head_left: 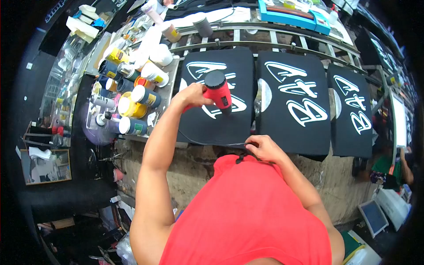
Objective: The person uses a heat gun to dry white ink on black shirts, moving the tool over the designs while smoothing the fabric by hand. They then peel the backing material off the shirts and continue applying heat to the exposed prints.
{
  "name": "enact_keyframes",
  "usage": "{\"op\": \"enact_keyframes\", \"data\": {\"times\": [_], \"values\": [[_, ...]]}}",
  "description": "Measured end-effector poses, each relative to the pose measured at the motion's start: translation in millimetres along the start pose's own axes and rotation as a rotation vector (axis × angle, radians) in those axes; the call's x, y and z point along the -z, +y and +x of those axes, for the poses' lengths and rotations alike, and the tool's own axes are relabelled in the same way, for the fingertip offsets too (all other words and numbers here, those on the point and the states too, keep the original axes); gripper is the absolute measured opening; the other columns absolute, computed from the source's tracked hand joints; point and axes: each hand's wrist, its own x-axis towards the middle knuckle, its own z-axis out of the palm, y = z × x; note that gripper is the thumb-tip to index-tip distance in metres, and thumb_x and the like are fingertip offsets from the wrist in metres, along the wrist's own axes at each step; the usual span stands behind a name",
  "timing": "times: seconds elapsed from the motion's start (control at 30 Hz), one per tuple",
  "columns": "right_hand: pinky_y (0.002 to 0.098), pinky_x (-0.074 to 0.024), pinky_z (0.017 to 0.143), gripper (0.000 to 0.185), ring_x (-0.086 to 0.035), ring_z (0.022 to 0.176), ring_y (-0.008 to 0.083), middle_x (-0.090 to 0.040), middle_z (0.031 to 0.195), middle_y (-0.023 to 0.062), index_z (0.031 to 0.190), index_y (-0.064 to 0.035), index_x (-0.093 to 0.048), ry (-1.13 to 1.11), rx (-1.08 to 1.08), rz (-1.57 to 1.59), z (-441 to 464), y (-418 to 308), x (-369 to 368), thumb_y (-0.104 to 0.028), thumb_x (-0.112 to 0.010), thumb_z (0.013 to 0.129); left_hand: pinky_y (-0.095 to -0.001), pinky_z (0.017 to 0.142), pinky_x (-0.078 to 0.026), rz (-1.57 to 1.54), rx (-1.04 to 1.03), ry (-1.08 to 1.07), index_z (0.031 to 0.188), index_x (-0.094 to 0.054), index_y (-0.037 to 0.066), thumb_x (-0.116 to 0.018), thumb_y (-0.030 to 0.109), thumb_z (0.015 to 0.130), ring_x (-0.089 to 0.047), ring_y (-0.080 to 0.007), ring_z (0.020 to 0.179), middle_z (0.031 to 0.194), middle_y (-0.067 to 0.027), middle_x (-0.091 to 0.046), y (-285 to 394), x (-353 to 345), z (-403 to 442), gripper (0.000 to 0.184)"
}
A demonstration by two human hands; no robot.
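My left hand is wrapped round the handle of a red heat gun with a black round cap. The gun points down over a black shirt with white lettering, partly covering the print. A thin black cord runs from the gun's side along the shirt's near edge to my right hand, which pinches it just in front of my body. To the right lie a second black shirt and a third black shirt, both with white lettering.
Several ink tubs crowd the left side, close to my left arm. A metal rail frame runs behind the shirts, with a blue tray beyond it. At the far right a person in green is partly visible near a leaning screen frame.
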Motion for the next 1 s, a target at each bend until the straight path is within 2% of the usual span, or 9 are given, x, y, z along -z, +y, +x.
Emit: {"op": "enact_keyframes", "data": {"times": [0.03, 0.17, 0.2, 0.3, 0.37, 0.6, 0.77, 0.9, 1.0], "values": [[0.0381, -0.0555, 0.078, 0.022, -0.073, 0.085, 0.0301, -0.074, 0.093, 0.0198, 0.105, 0.0015, -0.071, 0.003, 0.02, 0.001, -1.1, 0.3, 0.7, -0.015, -0.068, 0.091, -0.0367, 0.071, -0.057, 0.012, -0.071, 0.057, 0.103, -0.071, 0.003, -0.077, 0.038, 0.078, -0.071, -0.0223, 0.07, 0.077, -0.0131, -0.071, 5.0, -2.9, 1.1, 0.044], [0.0376, -0.0557, 0.078, 0.022, -0.073, 0.084, 0.0291, -0.074, 0.092, 0.0196, 0.105, 0.0015, -0.071, 0.005, 0.02, 0.002, -2.7, 9.7, -0.3, -0.015, -0.068, 0.091, -0.04, 0.079, -0.057, 0.067, -0.155, 0.045, 0.108, -0.071, 0.003, -0.078, 0.036, 0.076, -0.074, -0.0296, 0.082, 0.087, -0.0177, -0.075, 24.4, -10.8, 19.3, 0.046], [0.0375, -0.0557, 0.078, 0.022, -0.073, 0.084, 0.0288, -0.074, 0.091, 0.0194, 0.105, 0.0014, -0.071, 0.007, 0.032, 0.004, -2.6, 12.3, -1.2, -0.015, -0.068, 0.091, -0.0398, 0.078, -0.057, -0.014, -0.041, -0.051, 0.107, -0.075, 0.006, -0.077, 0.038, 0.074, -0.074, -0.0287, 0.08, 0.086, -0.0162, -0.075, 36.8, -8.2, 20.5, 0.046], [0.0373, -0.0558, 0.078, 0.022, -0.073, 0.084, 0.0286, -0.074, 0.091, 0.0192, 0.105, 0.0012, -0.071, 0.008, 0.021, 0.019, -8.3, 13.5, 0.4, -0.016, -0.069, 0.091, -0.0402, 0.078, -0.057, 0.052, -0.175, 0.124, 0.105, -0.075, 0.003, -0.077, 0.04, 0.075, -0.074, -0.028, 0.076, 0.083, -0.0165, -0.075, 50.1, -23.1, 34.9, 0.047], [0.0372, -0.0559, 0.078, 0.022, -0.073, 0.084, 0.0287, -0.074, 0.092, 0.0192, 0.105, 0.0011, -0.071, 0.013, 0.0, 0.028, -10.6, 14.4, 2.3, -0.016, -0.069, 0.091, -0.0411, 0.08, -0.057, 0.001, -0.138, 0.047, 0.105, -0.075, 0.003, -0.077, 0.04, 0.076, -0.074, -0.0298, 0.078, 0.084, -0.0176, -0.074, 57.5, -19.9, 43.6, 0.047], [0.0377, -0.056, 0.081, 0.024, -0.074, 0.09, 0.0293, -0.075, 0.097, 0.0196, 0.107, 0.0005, -0.072, 0.039, -0.044, 0.024, -20.6, 14.3, -7.5, -0.017, -0.068, 0.092, -0.0429, 0.091, -0.054, 0.08, -0.123, 0.127, 0.114, -0.074, 0.009, -0.081, 0.042, 0.074, -0.072, -0.0321, 0.1, 0.099, -0.0162, -0.076, 30.9, 5.2, 55.9, 0.052], [0.0375, -0.0559, 0.082, 0.024, -0.073, 0.09, 0.0283, -0.075, 0.095, 0.0183, 0.107, 0.0007, -0.072, 0.068, -0.187, 0.032, -19.8, -8.9, -14.2, -0.018, -0.067, 0.093, -0.0398, 0.069, -0.058, 0.168, -0.027, 0.116, 0.101, -0.074, 0.004, -0.078, 0.044, 0.077, -0.073, -0.0267, 0.066, 0.075, -0.0141, -0.074, -38.6, 25.6, 60.2, 0.047], [0.0373, -0.0558, 0.08, 0.025, -0.073, 0.089, 0.0264, -0.075, 0.094, 0.0176, 0.107, 0.0001, -0.072, 0.16, -0.196, 0.104, -28.9, 4.1, -19.3, -0.019, -0.068, 0.092, -0.0374, 0.064, -0.058, 0.07, -0.008, 0.04, 0.097, -0.072, -0.001, -0.074, 0.043, 0.085, -0.073, -0.0219, 0.066, 0.075, -0.0125, -0.073, -47.1, 45.1, 15.1, 0.045], [0.0386, -0.0559, 0.082, 0.028, -0.073, 0.092, 0.0304, -0.075, 0.097, 0.019, 0.109, -0.0016, -0.074, 0.164, -0.274, -0.034, -46.8, 38.1, -14.7, -0.021, -0.069, 0.089, -0.0324, 0.06, -0.056, -0.364, -0.044, 0.169, 0.098, -0.07, -0.002, -0.069, 0.035, 0.094, -0.07, -0.0169, 0.065, 0.08, -0.0092, -0.073, -34.7, 28.7, -23.1, 0.037]]}}
